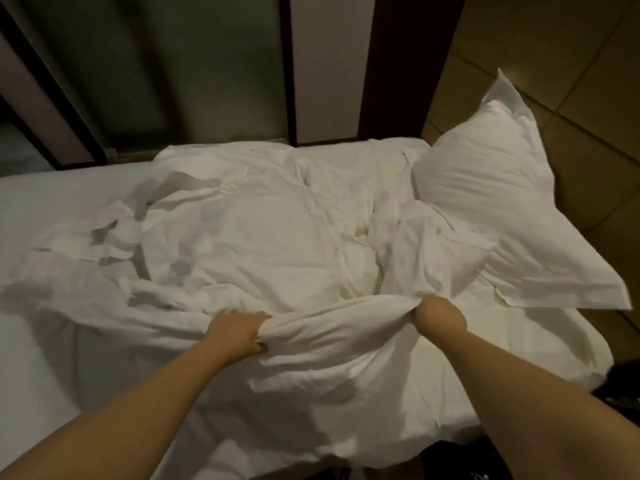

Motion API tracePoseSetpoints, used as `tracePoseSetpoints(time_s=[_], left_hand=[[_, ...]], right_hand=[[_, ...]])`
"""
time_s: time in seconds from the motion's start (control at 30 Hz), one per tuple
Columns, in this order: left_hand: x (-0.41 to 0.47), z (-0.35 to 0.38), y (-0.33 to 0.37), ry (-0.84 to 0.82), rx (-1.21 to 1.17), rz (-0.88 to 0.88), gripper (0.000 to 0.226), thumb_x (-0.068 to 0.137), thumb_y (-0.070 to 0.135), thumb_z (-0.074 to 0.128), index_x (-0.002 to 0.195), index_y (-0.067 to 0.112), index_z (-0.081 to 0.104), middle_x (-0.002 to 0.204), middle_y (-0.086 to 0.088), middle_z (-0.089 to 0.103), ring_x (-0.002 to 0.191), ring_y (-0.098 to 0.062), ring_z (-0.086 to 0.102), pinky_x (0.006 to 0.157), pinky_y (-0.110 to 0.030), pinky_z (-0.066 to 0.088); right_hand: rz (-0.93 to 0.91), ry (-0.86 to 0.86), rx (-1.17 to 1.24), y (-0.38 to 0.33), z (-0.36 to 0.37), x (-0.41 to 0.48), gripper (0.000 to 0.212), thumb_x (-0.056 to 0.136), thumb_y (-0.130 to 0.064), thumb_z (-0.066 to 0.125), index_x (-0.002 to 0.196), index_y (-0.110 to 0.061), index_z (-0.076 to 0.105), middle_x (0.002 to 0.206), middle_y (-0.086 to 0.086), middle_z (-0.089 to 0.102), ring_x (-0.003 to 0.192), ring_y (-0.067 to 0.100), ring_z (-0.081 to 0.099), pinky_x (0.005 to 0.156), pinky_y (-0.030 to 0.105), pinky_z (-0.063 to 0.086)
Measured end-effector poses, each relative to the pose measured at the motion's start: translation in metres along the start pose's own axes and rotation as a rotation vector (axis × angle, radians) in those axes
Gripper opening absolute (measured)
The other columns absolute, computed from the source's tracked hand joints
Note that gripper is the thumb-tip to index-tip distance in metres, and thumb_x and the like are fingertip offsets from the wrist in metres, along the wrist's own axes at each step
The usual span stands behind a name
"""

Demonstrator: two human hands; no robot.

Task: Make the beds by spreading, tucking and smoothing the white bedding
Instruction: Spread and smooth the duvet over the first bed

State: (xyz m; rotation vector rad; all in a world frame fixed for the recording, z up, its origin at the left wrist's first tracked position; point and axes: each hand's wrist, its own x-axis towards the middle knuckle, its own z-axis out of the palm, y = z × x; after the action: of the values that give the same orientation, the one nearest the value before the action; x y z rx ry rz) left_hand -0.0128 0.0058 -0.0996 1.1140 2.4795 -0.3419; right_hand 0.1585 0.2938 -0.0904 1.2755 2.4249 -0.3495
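A crumpled white duvet [263,237] lies bunched across the middle of the bed. My left hand [239,332] grips a gathered fold of it near the bed's front edge. My right hand [438,315] is closed on the same fold about a forearm's length to the right, and the cloth is stretched between the two fists. A white pillow [491,202] leans at the right end against the headboard, its lower corner lying over the duvet. The flat white sheet [45,209] shows bare on the left part of the mattress.
A tan padded headboard [571,81] stands at the right. Behind the bed are dark wooden frames and a greenish glass panel [156,64]. A dark object [620,379] sits at the lower right beside the mattress edge.
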Motion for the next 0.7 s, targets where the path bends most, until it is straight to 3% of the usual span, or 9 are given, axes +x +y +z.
tracePoseSetpoints(time_s=[0.13,0.23,0.33,0.4,0.47,0.53,0.57,0.63,0.7], left_hand=[[-0.004,-0.055,-0.05,0.331,-0.51,-0.343,0.039,0.1,0.039,0.036,0.129,0.019,0.051,0.141,-0.012,0.046,0.125,-0.031,0.046,0.103,-0.036,0.038],[0.002,-0.171,-0.096,0.737,-0.652,-0.457,0.028,0.098,0.028,0.041,0.111,0.012,0.06,0.127,-0.02,0.056,0.113,-0.036,0.053,0.091,-0.039,0.043],[-0.014,-0.283,-0.104,1.062,-0.689,-0.377,0.02,0.095,0.024,0.044,0.092,0.01,0.057,0.102,-0.02,0.063,0.093,-0.038,0.058,0.075,-0.038,0.046],[-0.018,-0.321,-0.089,1.188,-0.732,-0.267,0.02,0.095,0.025,0.046,0.086,0.011,0.054,0.088,-0.01,0.063,0.084,-0.032,0.058,0.068,-0.034,0.042],[-0.018,-0.334,-0.068,1.206,-0.844,-0.198,0.023,0.096,0.027,0.045,0.082,0.011,0.052,0.076,0.003,0.057,0.079,-0.026,0.054,0.065,-0.031,0.035],[-0.015,-0.332,-0.043,1.152,-0.813,-0.112,0.022,0.095,0.031,0.042,0.082,0.015,0.051,0.078,0.002,0.057,0.078,-0.025,0.054,0.067,-0.034,0.039],[-0.012,-0.328,-0.029,1.096,-0.761,-0.048,0.021,0.092,0.034,0.04,0.082,0.018,0.05,0.082,-0.001,0.058,0.079,-0.026,0.054,0.069,-0.035,0.041],[-0.002,-0.313,0.001,0.945,-0.749,0.064,0.022,0.084,0.039,0.035,0.08,0.022,0.049,0.09,-0.006,0.061,0.086,-0.029,0.057,0.075,-0.037,0.045],[0.018,-0.286,0.029,0.756,-0.828,0.104,0.03,0.089,0.04,0.036,0.09,0.021,0.059,0.108,-0.01,0.064,0.101,-0.032,0.058,0.084,-0.037,0.045]], right_hand=[[-0.182,0.034,0.196,-0.099,-0.092,0.008,0.042,0.095,-0.011,0.053,0.135,-0.002,0.048,0.138,0.015,0.05,0.125,0.03,0.05,0.103,0.032,0.037],[-0.218,0.176,0.81,-0.168,-0.198,0.011,0.037,0.095,-0.002,0.047,0.131,0.005,0.05,0.133,0.021,0.053,0.115,0.032,0.055,0.099,0.04,0.044],[-0.39,0.128,1.583,-0.199,-0.294,-0.013,0.036,0.099,-0.01,0.039,0.132,0.0,0.049,0.131,0.017,0.056,0.096,0.021,0.057,0.091,0.04,0.05],[-0.573,0.167,1.89,-0.199,-0.342,-0.029,0.031,0.102,-0.018,0.037,0.122,-0.005,0.056,0.116,0.013,0.063,0.089,0.02,0.06,0.081,0.036,0.054],[-0.591,0.248,2.137,-0.181,-0.365,-0.035,0.034,0.102,-0.027,0.037,0.112,-0.006,0.062,0.097,0.011,0.065,0.085,0.023,0.063,0.073,0.036,0.055],[-0.532,0.397,2.075,-0.143,-0.366,-0.019,0.034,0.101,-0.031,0.037,0.11,-0.01,0.063,0.097,0.009,0.066,0.091,0.023,0.065,0.071,0.033,0.057],[-0.455,0.449,1.92,-0.12,-0.36,-0.009,0.034,0.101,-0.033,0.036,0.11,-0.013,0.062,0.103,0.008,0.066,0.098,0.023,0.064,0.075,0.032,0.056],[-0.173,0.598,1.328,-0.069,-0.333,0.019,0.038,0.097,-0.035,0.04,0.125,-0.015,0.054,0.126,0.013,0.056,0.117,0.032,0.054,0.093,0.039,0.049],[0.064,0.656,0.831,-0.023,-0.292,0.039,0.047,0.089,-0.025,0.05,0.135,-0.017,0.046,0.138,0.019,0.044,0.125,0.041,0.043,0.1,0.047,0.043]])
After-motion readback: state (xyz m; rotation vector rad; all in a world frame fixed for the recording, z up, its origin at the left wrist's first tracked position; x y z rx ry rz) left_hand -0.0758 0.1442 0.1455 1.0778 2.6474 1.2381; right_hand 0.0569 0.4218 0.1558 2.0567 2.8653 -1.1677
